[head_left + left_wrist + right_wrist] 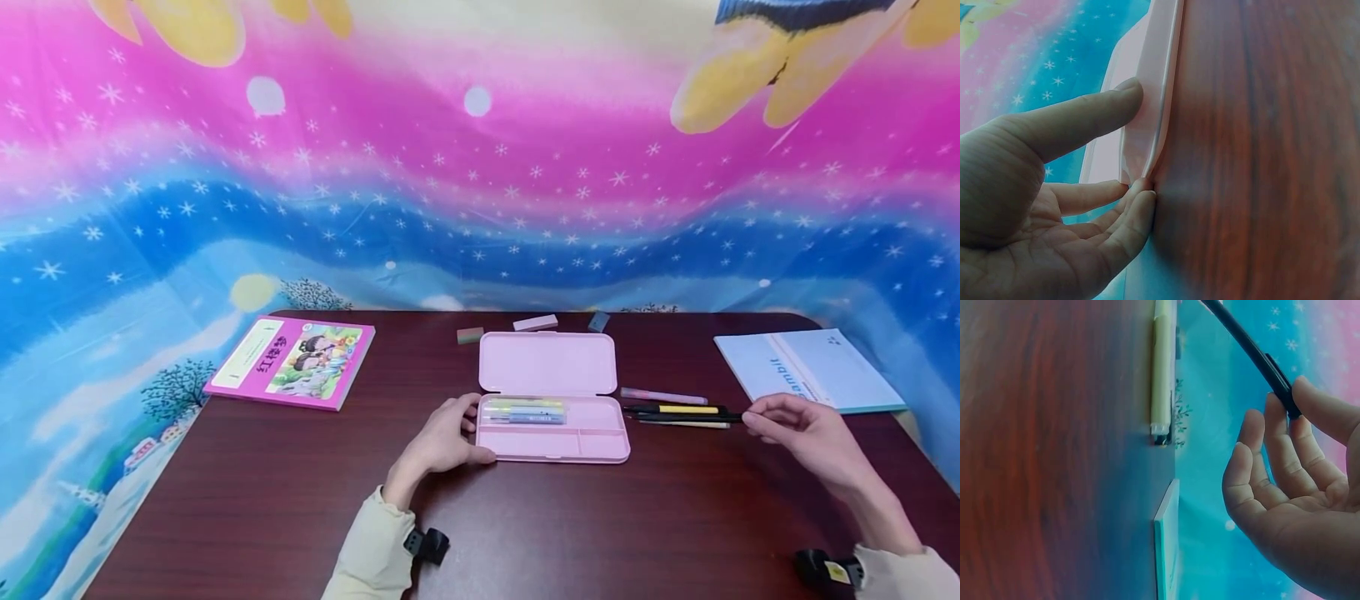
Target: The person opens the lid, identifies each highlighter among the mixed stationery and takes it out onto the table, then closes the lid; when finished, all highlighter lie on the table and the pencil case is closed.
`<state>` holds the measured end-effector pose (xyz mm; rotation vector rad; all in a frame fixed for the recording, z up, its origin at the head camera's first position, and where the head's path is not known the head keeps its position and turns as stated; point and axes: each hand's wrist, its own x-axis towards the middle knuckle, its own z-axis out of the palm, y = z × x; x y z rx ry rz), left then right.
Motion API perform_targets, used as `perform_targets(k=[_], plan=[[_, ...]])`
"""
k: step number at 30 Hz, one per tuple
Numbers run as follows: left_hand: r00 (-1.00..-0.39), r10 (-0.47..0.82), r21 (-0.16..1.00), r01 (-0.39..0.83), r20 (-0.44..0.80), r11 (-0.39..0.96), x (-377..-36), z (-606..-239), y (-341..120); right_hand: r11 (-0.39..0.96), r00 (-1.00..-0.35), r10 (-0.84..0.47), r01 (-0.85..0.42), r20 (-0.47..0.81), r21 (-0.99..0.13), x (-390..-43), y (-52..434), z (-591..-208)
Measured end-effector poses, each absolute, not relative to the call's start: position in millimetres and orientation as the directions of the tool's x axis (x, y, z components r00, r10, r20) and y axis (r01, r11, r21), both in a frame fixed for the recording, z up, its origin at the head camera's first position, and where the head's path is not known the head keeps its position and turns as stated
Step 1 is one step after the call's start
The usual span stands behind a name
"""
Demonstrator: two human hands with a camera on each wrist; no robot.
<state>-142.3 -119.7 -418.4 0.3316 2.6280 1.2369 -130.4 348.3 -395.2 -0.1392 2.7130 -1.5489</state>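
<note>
A pink pencil case [547,363] lies open on the table, its lid folded back. Several pens and highlighters [525,413] sit together in its long rear compartment. My left hand [442,437] holds the case at its left end, thumb [1107,115] on the front wall and fingertips at the corner. To the right, my right hand [810,442] pinches one end of a black pen [1254,356] between thumb and fingers, and the pen slants above the table. Beside the case lie a pale purple marker [663,396], a black pen with a yellow band [686,409] and a pale yellow marker [1161,375].
Behind the case lie a brown and green eraser [470,336], a pink block [536,322] and a dark grey block [598,322]. A pink book [315,362] is at the back left, a light blue notebook [806,367] at the back right. A patterned cloth [480,208] hangs behind the table.
</note>
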Motion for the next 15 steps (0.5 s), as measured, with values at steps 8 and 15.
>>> perform_targets(k=[8,15], plan=[[-0.952,0.29,0.772,0.115,-0.094,0.625,-142.0,-417.2,-118.8,0.592,-0.996,-0.082,-0.034,-0.018,-0.805,-132.4,353.5,-398.6],[-0.953,0.286,0.77,0.112,-0.095,0.629,-141.9,-416.9,-118.6,0.772,-0.989,-0.144,-0.092,-0.032,-0.628,-138.8,357.6,-402.6]])
